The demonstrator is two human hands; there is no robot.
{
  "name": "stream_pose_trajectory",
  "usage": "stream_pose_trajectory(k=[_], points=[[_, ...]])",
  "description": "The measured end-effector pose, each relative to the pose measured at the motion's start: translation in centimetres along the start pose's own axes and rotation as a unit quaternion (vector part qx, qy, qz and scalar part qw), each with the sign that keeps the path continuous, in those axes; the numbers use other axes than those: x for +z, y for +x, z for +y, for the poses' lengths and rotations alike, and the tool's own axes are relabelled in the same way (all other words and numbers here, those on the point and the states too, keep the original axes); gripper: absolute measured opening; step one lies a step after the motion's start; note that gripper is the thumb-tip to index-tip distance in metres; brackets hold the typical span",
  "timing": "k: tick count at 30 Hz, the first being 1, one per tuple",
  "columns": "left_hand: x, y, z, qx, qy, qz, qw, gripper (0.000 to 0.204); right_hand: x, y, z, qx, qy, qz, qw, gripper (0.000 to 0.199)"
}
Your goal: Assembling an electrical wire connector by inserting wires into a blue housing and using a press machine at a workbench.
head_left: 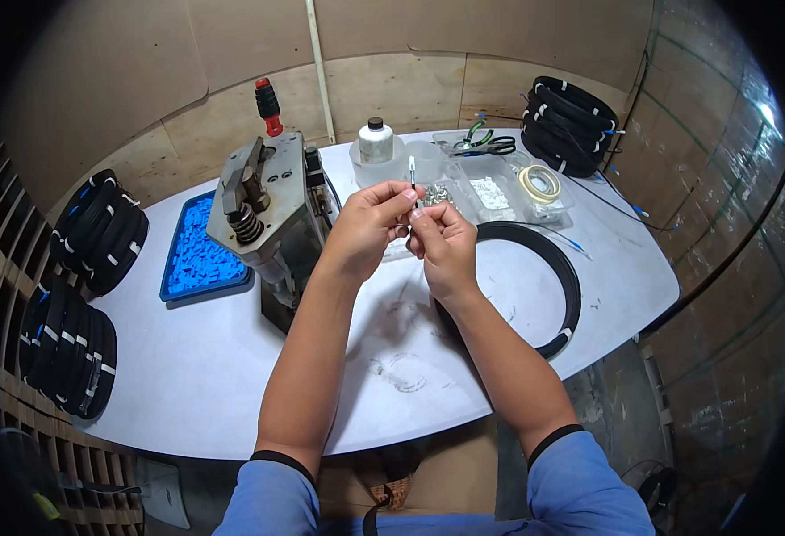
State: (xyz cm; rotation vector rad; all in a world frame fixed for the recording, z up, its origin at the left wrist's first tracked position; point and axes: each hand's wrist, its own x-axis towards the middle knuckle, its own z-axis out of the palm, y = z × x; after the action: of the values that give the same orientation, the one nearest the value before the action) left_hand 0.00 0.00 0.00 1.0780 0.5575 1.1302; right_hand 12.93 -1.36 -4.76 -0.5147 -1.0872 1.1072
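Observation:
A thin black cable end with a white tip (412, 165) points up between my hands, above the middle of the table. The thumb and fingers of my left hand (367, 223) pinch it just below the tip. Close beside, my right hand (448, 248) is closed on the same cable a little lower. A coil of black cable (575, 290) lies flat on the table behind my right forearm, and another end of it with a blue tip sticks out to the right. Whether the held end belongs to this coil is hidden by my hands.
Left of my hands stands a metal press (272, 192), with a tray of blue pieces (198, 255) beyond it. Clear bins (498, 192) with small parts, a tape roll (539, 183), a white bottle (375, 143) and pliers (480, 143) sit behind. Stacked cable coils (571, 125) flank the table.

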Motion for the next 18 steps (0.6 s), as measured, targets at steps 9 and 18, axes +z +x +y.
stream_pose_trajectory(k=[9,18], points=[[0.84,-0.12,-0.19,0.01,-0.023,0.01,1.0,0.016,0.01,-0.77,-0.79,0.002,-0.047,0.016,0.999,0.013],[0.78,-0.48,0.11,-0.009,-0.016,-0.019,1.0,0.015,-0.29,-0.96,-0.92,-0.011,-0.042,0.009,0.999,0.013]])
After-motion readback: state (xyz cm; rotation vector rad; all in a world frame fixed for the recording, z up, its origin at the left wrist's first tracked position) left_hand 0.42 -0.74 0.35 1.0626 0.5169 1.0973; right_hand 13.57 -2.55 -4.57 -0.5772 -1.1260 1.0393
